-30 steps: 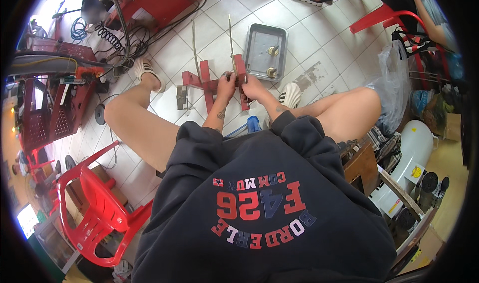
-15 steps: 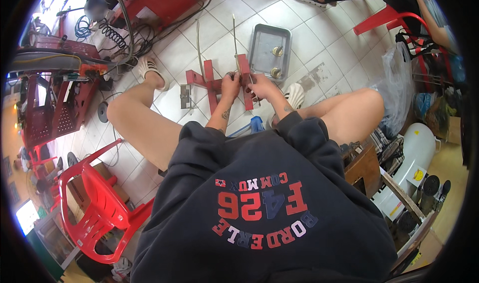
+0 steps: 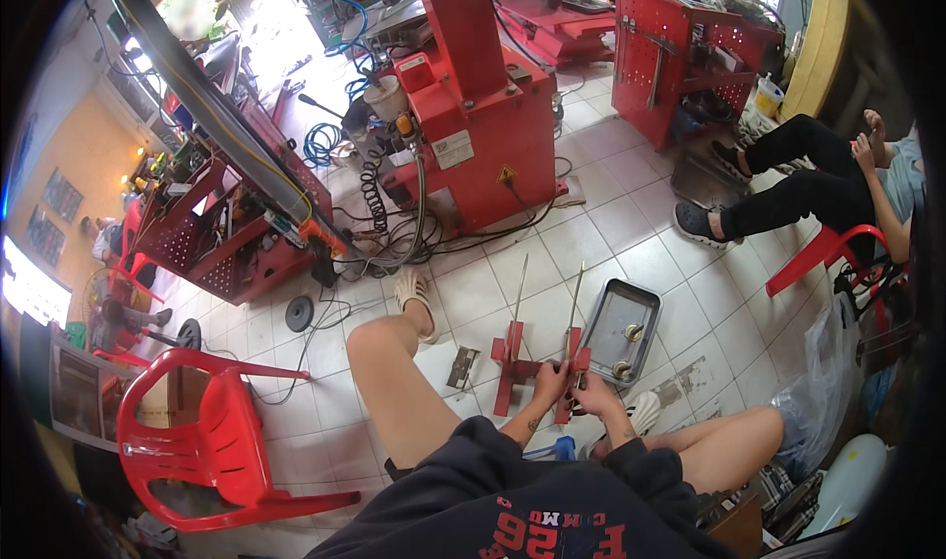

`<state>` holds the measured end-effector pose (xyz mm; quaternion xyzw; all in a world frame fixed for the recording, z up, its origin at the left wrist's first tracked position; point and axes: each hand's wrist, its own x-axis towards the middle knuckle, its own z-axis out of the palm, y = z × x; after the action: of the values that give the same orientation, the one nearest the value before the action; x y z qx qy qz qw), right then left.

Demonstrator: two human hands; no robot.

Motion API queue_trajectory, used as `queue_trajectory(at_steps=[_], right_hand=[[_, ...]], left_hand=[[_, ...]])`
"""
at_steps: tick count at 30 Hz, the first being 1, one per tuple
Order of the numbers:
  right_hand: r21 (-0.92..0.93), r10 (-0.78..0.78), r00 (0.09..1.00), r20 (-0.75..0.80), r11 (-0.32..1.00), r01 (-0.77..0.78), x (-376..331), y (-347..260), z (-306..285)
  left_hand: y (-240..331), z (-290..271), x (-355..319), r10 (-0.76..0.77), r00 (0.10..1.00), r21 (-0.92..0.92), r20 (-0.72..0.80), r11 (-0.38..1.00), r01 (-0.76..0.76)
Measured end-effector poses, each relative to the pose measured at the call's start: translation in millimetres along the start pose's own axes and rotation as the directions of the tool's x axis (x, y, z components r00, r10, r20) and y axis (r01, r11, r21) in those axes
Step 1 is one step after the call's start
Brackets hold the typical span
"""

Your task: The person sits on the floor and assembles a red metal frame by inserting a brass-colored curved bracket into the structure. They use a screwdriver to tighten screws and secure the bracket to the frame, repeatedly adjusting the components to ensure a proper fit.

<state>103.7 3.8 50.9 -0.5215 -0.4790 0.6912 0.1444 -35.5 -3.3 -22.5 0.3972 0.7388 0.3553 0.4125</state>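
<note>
A red metal stand [image 3: 504, 387] made of joined bars lies on the tiled floor between my feet. Two thin metal rods rise from it: a left rod [image 3: 521, 288] and a right rod [image 3: 576, 298]. My left hand [image 3: 548, 386] is closed at the inner side of the stand's right bar. On that bar's other side, my right hand [image 3: 600, 397] has its fingers pinched together close to the bar. What either hand grips is too small to make out. Just beyond my right hand is a grey metal tray [image 3: 594, 334] with two round brass-coloured parts [image 3: 622, 370] in it.
A grey metal block [image 3: 461, 367] lies left of the stand, and a blue object [image 3: 564, 448] is nearer me. A red plastic chair [image 3: 232, 436] stands at left. Ahead are a red machine [image 3: 493, 155] and cables [image 3: 394, 249]. Another person's shoe [image 3: 700, 224] is at right.
My view has tilted up and turned left, so the red machine and tool carts now show ahead. Both hands stay at the stand's right bar.
</note>
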Motion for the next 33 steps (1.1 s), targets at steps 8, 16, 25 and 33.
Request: queue_trajectory(at_steps=[8, 16, 25, 33], right_hand=[[-0.223, -0.215, 0.976, 0.034, 0.950, 0.218, 16.5, 70.4, 12.4], [-0.497, -0.481, 0.873, -0.079, 0.779, 0.383, 37.2, 106.8, 16.2], [-0.526, -0.394, 0.906, -0.157, 0.809, 0.261, 20.3, 76.3, 22.8], [-0.361, -0.530, 0.653, -0.540, 0.848, 0.389, 61.6, 100.3, 3.2]], left_hand=[[-14.5, 11.6, 4.3, 0.047, 0.996, -0.033, -0.075, 0.998, -0.049], [-4.2, 6.3, 0.7, 0.027, 0.996, -0.126, 0.082, 0.992, -0.017], [-40.7, 11.3, 15.3, 0.033, 0.999, -0.223, 0.019, 0.974, -0.028], [-23.7, 18.7, 12.5, 0.042, 0.997, -0.187, 0.067, 0.982, -0.029]])
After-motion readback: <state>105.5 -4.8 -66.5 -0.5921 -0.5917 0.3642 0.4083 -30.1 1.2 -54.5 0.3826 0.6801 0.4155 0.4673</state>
